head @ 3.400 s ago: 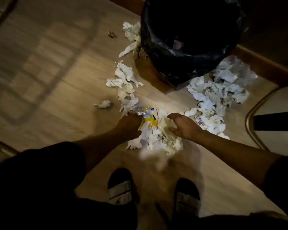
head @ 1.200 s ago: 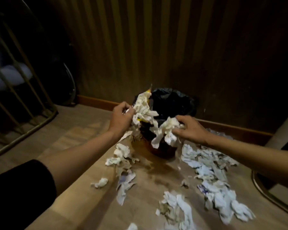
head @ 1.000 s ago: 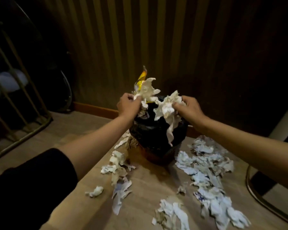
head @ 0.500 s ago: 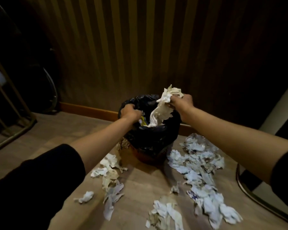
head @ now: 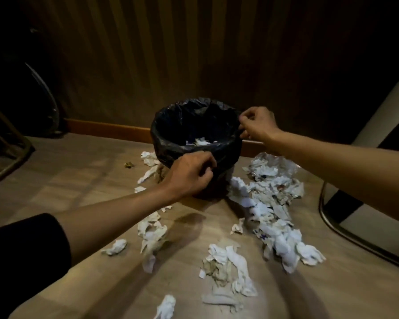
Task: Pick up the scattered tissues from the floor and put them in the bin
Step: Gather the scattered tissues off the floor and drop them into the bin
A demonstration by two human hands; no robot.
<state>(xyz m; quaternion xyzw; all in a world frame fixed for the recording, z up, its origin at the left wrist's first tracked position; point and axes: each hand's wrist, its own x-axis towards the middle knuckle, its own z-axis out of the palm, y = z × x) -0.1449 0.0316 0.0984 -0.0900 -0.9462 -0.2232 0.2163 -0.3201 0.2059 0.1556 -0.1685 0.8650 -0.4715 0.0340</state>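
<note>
- Left hand (head: pixel 189 173) curled at the near rim of the bin (head: pixel 195 139), fingers pinched together on the black liner (head: pixel 219 148); probably tugging it snug or steadying the bin.
- Right hand (head: pixel 257 125) at the right rim, thumb and fingers closed on a fold of the same liner; no tissue visible in either hand.
- Liner stretched over the rim and hanging down the outside, likely gripped on two sides to hold the mouth wide for more loads.
- A few white tissues in the bin (head: pixel 202 142) lying low inside, between the two hands and below both.
- Bin standing upright on the floor (head: pixel 78 180), close to the skirting board (head: pixel 106 128) at the foot of the striped wall.
- Largest tissue heap (head: pixel 272 203) on the floor just right of the bin, below the right forearm, trailing toward the near edge of the floor in view.
- Thinner tissue trail (head: pixel 151 233) left of the bin's base, running under the left forearm.
- Crumpled tissue clump (head: pixel 226 270) nearer still, well apart from both hands; stray tissue (head: pixel 115 247) at its left.
- Task judged far from done: most of the tissues not yet picked up.
</note>
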